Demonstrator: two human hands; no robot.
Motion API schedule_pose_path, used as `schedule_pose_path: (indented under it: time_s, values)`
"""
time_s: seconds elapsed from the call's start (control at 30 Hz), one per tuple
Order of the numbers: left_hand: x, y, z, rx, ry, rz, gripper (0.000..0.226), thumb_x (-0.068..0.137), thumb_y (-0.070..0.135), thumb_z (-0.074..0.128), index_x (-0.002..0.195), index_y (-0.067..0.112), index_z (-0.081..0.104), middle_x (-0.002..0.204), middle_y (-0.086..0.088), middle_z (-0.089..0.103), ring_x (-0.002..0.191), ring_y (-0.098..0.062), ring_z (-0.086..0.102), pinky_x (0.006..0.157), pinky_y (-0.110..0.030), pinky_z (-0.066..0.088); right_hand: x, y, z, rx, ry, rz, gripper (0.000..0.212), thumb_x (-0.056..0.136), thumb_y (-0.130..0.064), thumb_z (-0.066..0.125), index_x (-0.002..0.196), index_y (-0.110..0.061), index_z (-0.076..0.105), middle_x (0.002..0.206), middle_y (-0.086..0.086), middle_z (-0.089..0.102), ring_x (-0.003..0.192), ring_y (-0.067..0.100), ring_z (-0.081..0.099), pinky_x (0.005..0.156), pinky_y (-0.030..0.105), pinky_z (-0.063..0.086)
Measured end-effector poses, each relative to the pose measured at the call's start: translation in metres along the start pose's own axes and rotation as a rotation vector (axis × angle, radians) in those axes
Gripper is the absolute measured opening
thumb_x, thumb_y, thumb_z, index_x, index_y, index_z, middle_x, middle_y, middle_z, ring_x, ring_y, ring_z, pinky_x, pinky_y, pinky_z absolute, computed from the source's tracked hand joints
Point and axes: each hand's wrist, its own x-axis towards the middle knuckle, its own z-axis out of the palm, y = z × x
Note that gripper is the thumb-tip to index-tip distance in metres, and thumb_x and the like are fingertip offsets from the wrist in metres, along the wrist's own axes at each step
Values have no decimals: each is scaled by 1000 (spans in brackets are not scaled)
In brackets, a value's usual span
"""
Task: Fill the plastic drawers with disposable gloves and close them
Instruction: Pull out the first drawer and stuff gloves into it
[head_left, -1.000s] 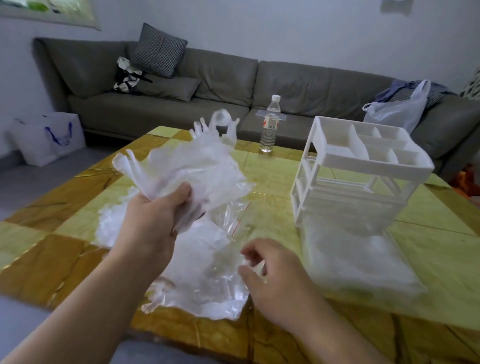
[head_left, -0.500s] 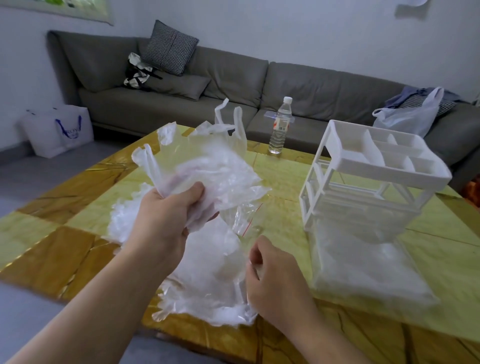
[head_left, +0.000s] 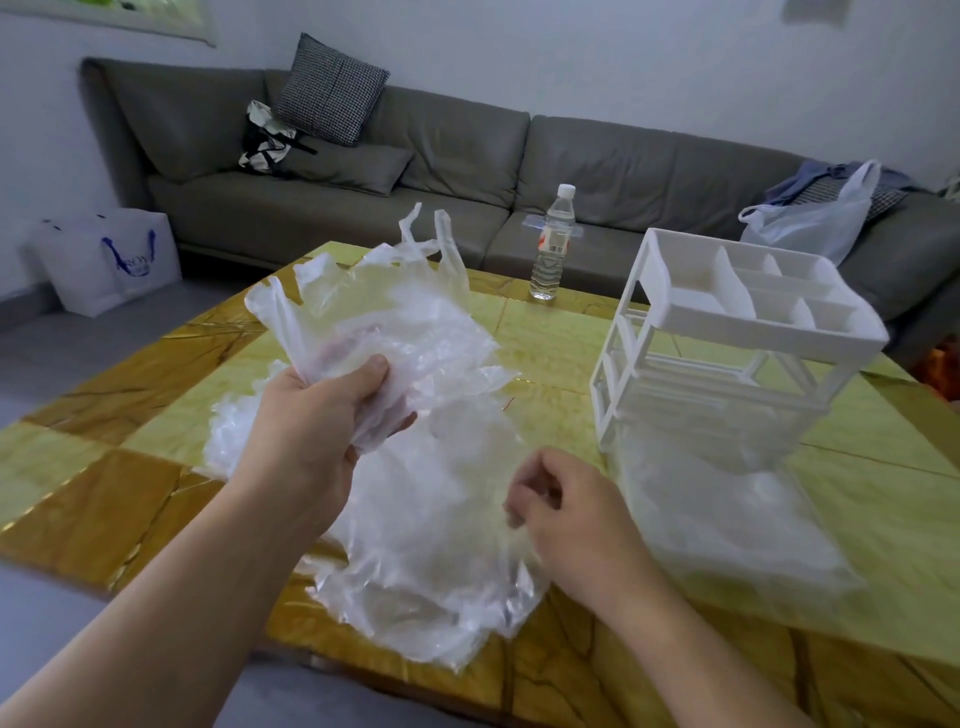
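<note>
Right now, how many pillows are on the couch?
2. A checkered pillow leans against the couch back at the left end, and a plain grey pillow lies on the seat just below it. Others may be hidden behind the bags.

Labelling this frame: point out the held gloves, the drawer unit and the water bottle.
held gloves (head_left: 384, 317), head view, crumpled middle of bunch.
drawer unit (head_left: 696, 312), head view, top tray's front compartment floor.
water bottle (head_left: 555, 244), head view, its label.

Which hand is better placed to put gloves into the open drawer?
Left, probably: the left hand already grips a bunch of gloves. The right hand is nearer the drawer but seems empty.
</note>
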Motion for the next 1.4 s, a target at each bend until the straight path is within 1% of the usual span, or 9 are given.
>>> schedule_pose_path:
  time_s: [0.13, 0.33, 0.43, 0.53, 0.63, 0.77, 1.0, 1.17, 1.4]
  values:
    - [5, 0, -2, 19, 1, 11, 10, 97, 4, 68, 106, 7, 72, 71, -11, 70, 62, -19, 72, 63, -28, 62, 5, -2, -33, 232, 15, 44, 15, 104, 4, 58, 92, -6, 60, 77, 14, 76, 59, 30, 72, 52, 37, 53]
    - [12, -8, -6, 103, 7, -3, 8, 99, 3, 65, 101, 8, 72, 77, -17, 68, 71, -29, 72, 68, -33, 64, 8, -2, -97, 685, 239, 47, 17, 97, 9, 59, 96, -2, 72, 72, 17, 70, 58, 21, 67, 54, 23, 57]
    - [8, -21, -3, 230, -65, -25, 15, 99, 3, 63, 112, 9, 69, 68, -20, 60, 61, -32, 68, 76, -43, 62, 5, -6, -123, 1124, 207, 12, 14, 78, -12, 80, 92, -13, 81, 94, 12, 79, 81, 18, 77, 69, 22, 63]
    - [-4, -37, 5, 357, -123, -50, 10, 95, 9, 72, 105, 10, 76, 80, -23, 74, 80, -46, 74, 83, -58, 62, -3, -18, -127, 1320, 110, -97, 51, 45, -20, 106, 91, -12, 85, 100, 6, 81, 87, 10, 79, 70, 17, 62]
    - [-23, -50, 18, 473, -229, -56, 9, 95, 14, 73, 101, 14, 80, 88, -24, 77, 84, -48, 74, 84, -63, 59, -1, -20, -109, 1271, 120, -36, 17, 70, -11, 86, 87, -12, 85, 89, 8, 79, 73, 10, 76, 60, 18, 60]
    - [-39, -64, 30, 500, -289, -72, 11, 93, 12, 72, 102, 8, 77, 84, -20, 78, 75, -36, 76, 67, -47, 62, -1, -21, -74, 947, 131, 137, 14, 91, 7, 65, 90, -2, 77, 76, 15, 73, 57, 18, 69, 52, 25, 58]
    - [-50, -53, 39, 454, -414, -49, 23, 89, -7, 67, 84, 10, 83, 78, -18, 78, 64, -24, 76, 51, -26, 54, 0, -4, -55, 230, 277, 85, 17, 95, -25, 74, 92, -8, 69, 87, 20, 68, 70, 16, 56, 67, 34, 46]
    - [-50, -53, 38, 411, -428, -29, 22, 89, -8, 67, 84, 7, 82, 76, -17, 77, 64, -23, 75, 51, -25, 54, 2, -2, -52, 489, 185, 284, 29, 79, -40, 78, 98, -18, 75, 99, 13, 77, 93, 34, 73, 88, 48, 58]
    - [-48, -57, 39, 401, -489, -97, 14, 95, 6, 68, 100, 7, 81, 94, -21, 79, 88, -37, 78, 72, -42, 61, 2, -1, -51, 656, 169, 294, 5, 93, -6, 76, 97, -3, 76, 100, 27, 77, 96, 47, 76, 90, 61, 60]
